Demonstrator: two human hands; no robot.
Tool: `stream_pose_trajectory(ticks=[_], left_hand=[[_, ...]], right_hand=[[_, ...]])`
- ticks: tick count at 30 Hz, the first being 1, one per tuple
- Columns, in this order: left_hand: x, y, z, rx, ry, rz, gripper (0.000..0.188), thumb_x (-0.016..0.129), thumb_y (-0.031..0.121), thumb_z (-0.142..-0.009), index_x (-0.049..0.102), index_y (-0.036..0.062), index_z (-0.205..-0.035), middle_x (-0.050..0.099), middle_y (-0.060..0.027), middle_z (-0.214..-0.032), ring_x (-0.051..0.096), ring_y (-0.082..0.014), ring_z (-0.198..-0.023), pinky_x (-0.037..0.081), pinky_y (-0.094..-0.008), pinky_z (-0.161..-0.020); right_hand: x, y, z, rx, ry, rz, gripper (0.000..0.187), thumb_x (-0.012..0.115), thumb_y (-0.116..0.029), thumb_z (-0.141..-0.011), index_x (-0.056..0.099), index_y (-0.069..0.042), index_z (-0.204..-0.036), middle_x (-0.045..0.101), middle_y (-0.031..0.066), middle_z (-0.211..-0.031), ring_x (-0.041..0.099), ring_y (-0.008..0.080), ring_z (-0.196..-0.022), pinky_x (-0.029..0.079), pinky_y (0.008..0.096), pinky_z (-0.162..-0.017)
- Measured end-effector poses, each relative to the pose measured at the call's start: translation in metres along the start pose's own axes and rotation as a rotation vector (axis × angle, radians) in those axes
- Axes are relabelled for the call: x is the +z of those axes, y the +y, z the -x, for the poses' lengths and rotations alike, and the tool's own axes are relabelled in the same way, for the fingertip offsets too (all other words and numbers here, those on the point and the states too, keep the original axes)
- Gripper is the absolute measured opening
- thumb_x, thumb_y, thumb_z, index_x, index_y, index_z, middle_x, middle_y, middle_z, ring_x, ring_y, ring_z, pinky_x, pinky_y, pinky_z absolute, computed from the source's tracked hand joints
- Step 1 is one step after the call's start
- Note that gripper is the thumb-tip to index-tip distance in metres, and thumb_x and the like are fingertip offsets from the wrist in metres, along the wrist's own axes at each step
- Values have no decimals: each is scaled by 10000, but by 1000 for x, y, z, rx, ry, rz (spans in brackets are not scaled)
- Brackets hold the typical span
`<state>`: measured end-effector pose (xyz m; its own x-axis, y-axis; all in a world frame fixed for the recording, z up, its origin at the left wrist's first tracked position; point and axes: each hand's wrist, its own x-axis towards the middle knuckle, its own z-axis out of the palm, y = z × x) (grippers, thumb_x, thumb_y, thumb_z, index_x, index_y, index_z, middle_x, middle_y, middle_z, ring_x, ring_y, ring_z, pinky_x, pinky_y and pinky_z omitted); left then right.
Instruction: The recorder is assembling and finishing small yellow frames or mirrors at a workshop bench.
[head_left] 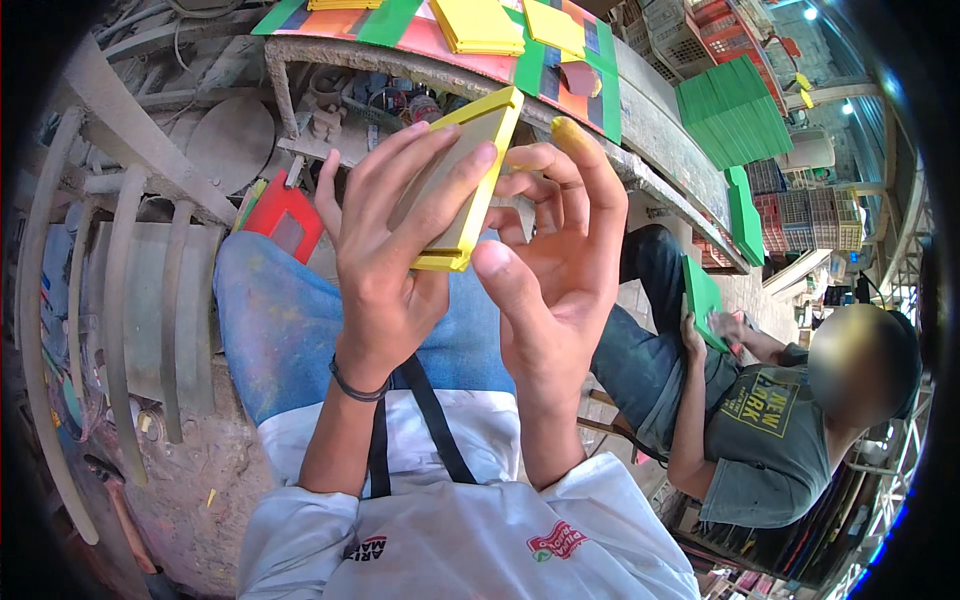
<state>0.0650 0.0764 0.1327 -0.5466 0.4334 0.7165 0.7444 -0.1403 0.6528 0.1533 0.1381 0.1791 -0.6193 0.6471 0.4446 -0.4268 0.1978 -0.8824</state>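
A flat rectangular panel with a yellow rim and a greyish face (470,205) is held up tilted before my chest. My left hand (385,220) grips it, with fingers laid across the grey face. To its right, my right hand (560,240) is open, palm toward the panel and fingers apart and bent. Its thumb tip is close to the panel's lower right edge; I cannot tell whether they touch. Yellow colour marks the right index fingertip.
Ahead stands a bench with stacked yellow boards (478,27). Green boards (730,110) are piled on its right. A co-worker (770,400) sits at right holding a green board (704,300). A red frame (283,215) leans by my left knee; a hammer-like tool (125,510) lies lower left.
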Motion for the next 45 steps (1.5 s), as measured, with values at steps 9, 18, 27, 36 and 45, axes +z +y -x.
stream_pose_trajectory(ticks=[9, 18, 27, 36, 45], left_hand=[[2, 1, -1, 9, -5, 7, 518, 548, 18, -765, 609, 213, -1241, 583, -68, -1211, 511, -266, -1169, 142, -511, -1070], [3, 2, -1, 12, 1, 5, 515, 564, 23, -766, 609, 217, -1241, 586, -65, -1205, 516, -266, -1163, 146, -509, -1069], [3, 2, -1, 12, 6, 0, 493, 588, 51, -776, 611, 218, -1239, 591, -62, -1199, 520, -264, -1157, 152, -505, -1068], [4, 4, -1, 12, 4, -3, 465, 600, 81, -792, 615, 220, -1235, 590, -62, -1200, 521, -261, -1154, 155, -500, -1066], [1, 6, -1, 5, -20, -13, 466, 624, 101, -793, 611, 227, -1242, 585, -62, -1210, 515, -257, -1163, 149, -498, -1066]], right_hand=[[-3, -4, 2, 13, 27, 12, 670, 633, 31, -756, 347, -3, -1362, 457, 94, -1197, 472, 144, -1032, 454, 277, -821], [-4, -3, 2, -32, -16, 80, 633, 610, 35, -763, 374, -1, -1349, 421, 77, -1181, 469, 141, -1033, 448, 276, -829], [-4, -6, 3, -34, 6, 123, 589, 588, 32, -778, 395, 0, -1333, 422, 74, -1155, 462, 149, -1029, 438, 280, -839], [-2, -7, 4, -47, -10, 153, 604, 595, 48, -757, 401, 0, -1327, 403, 83, -1175, 460, 152, -1026, 444, 281, -838], [-4, -3, 6, -87, -23, 196, 580, 601, 1, -784, 398, 7, -1328, 397, 91, -1199, 463, 171, -1043, 439, 296, -859]])
